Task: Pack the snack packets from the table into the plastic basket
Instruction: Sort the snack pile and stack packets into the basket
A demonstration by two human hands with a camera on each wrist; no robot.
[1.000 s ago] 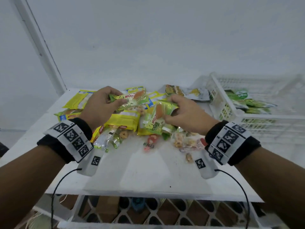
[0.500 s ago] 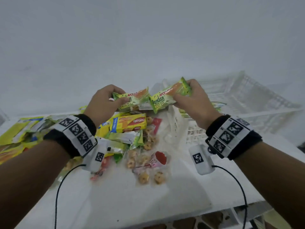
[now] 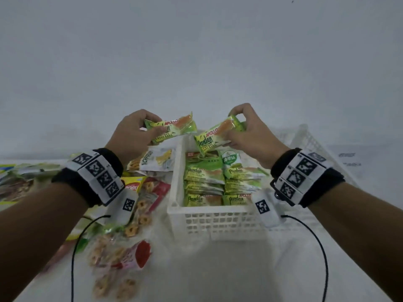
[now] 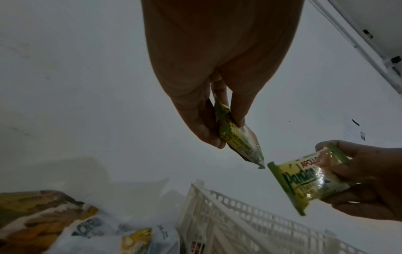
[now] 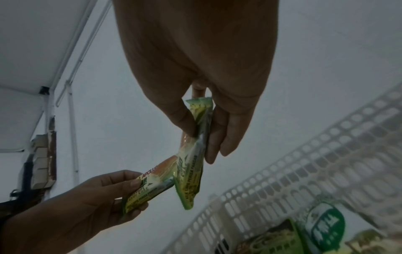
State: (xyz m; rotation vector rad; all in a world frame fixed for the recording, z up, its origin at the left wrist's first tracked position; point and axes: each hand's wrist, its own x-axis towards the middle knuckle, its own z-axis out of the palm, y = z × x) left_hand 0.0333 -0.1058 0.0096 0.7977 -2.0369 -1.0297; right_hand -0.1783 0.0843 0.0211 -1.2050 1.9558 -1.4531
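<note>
1. While the left hand [image 3: 130, 136] pinched one Pandan cake packet [image 3: 172, 128], the right hand [image 3: 250, 132] pinched another Pandan packet [image 3: 212, 137] above the white plastic basket [image 3: 218, 219].
2. Loose ring-biscuit bags [image 3: 122, 256] and a jackfruit-chip bag [image 3: 152, 162] crowded the bench [image 3: 218, 269] beside it.

We see two glossy green-and-yellow plastic-film cake packets [image 3: 172, 129] [image 3: 214, 136], their wrappers catching glints, above a white perforated plastic basket [image 3: 216, 221] with a matt, moulded finish; clear shiny film bags of ring biscuits [image 3: 117, 256] lie on the smooth white matt table [image 3: 218, 275]
</note>
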